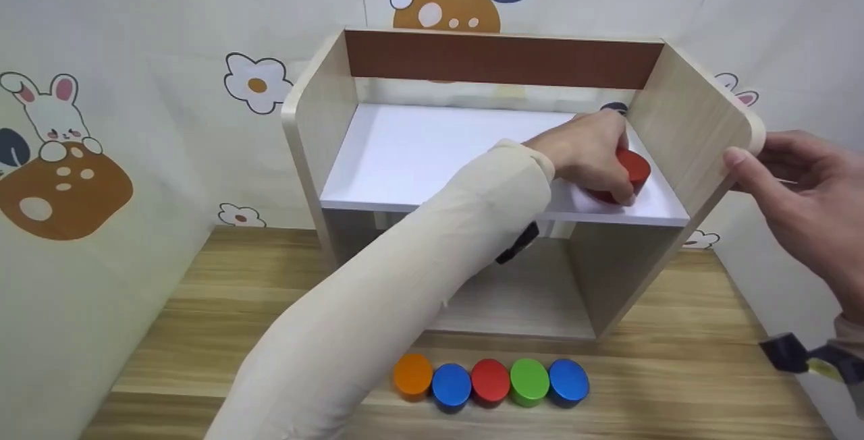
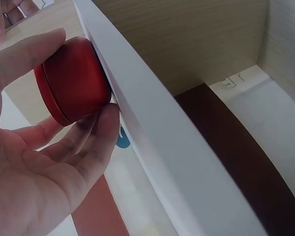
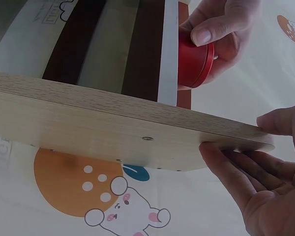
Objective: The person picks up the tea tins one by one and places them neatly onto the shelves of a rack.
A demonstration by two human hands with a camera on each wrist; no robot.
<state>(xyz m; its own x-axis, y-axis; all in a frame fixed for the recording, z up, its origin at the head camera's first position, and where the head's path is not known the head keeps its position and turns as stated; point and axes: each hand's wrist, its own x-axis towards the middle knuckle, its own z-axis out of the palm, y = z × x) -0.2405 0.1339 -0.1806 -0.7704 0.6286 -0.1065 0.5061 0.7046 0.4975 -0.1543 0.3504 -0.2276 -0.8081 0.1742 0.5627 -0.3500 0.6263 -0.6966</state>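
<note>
My left hand (image 1: 588, 151) reaches across and holds a round red tin (image 1: 636, 169) at the right end of the white shelf board (image 1: 432, 150). In the left wrist view, thumb and fingers lie around the red tin (image 2: 76, 81), whose base is at the board's surface. My right hand (image 1: 810, 200) pinches the front edge of the small shelf unit's right side panel (image 1: 702, 123). From the right wrist view, the thumb is on one face of that wooden panel (image 3: 113, 110) and the fingers on the other.
On the wooden table (image 1: 675, 386), before the unit, stands a row of round tins: orange (image 1: 413, 376), blue (image 1: 451, 386), red (image 1: 491, 380), green (image 1: 529, 380) and another blue one (image 1: 569, 380). A patterned wall covering (image 1: 175, 116) surrounds the unit behind and at the sides.
</note>
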